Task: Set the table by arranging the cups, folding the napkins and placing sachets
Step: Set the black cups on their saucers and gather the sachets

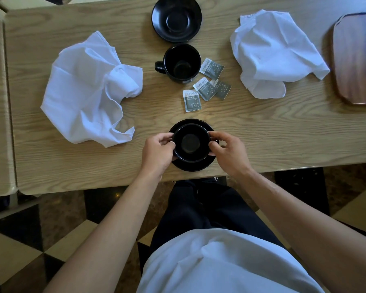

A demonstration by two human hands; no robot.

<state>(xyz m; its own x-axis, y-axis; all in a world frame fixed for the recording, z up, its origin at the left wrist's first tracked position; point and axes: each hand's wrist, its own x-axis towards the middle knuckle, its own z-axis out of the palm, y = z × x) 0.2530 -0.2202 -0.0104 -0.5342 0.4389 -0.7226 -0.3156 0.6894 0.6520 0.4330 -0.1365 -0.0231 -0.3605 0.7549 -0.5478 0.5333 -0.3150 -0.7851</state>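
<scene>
wood table (262, 132) | L hand (156, 151) + R hand (230, 153) both gripping black cup (191, 142) on saucer (190, 166)

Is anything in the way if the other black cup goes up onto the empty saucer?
Nothing visible. The second cup stands just below the empty saucer, with bare table between them. The sachets lie off to its right side.

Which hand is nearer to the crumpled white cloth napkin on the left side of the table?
Left. The left hand is just right of that napkin; the right hand is farther, beyond the black cup.
</scene>
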